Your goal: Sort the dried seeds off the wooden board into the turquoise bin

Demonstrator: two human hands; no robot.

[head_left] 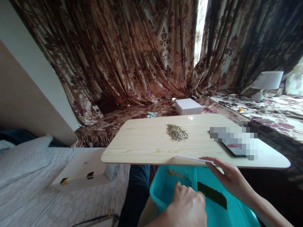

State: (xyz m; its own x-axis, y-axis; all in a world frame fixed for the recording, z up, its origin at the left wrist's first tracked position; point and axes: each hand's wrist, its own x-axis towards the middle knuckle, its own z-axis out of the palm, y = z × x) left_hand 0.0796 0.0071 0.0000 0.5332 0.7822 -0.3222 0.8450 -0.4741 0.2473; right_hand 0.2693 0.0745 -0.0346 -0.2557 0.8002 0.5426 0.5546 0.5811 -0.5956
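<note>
My left hand is closed in a fist over the near side of a turquoise tub; whatever its fingers hold, if anything, is hidden. With my right hand I grip a thin white card by its right end, at the near edge of the pale wooden table. Beyond the card, a loose pile of small green and whitish grains lies on the tabletop. A divider splits the tub. Some scattered grains sit in its left compartment, and a dark green mass lies in the right one.
A partly blurred dark-edged device rests on the table's right side. Behind stands a white box. To the left, another white box and a cable lie on a quilted bed. A lamp is far right.
</note>
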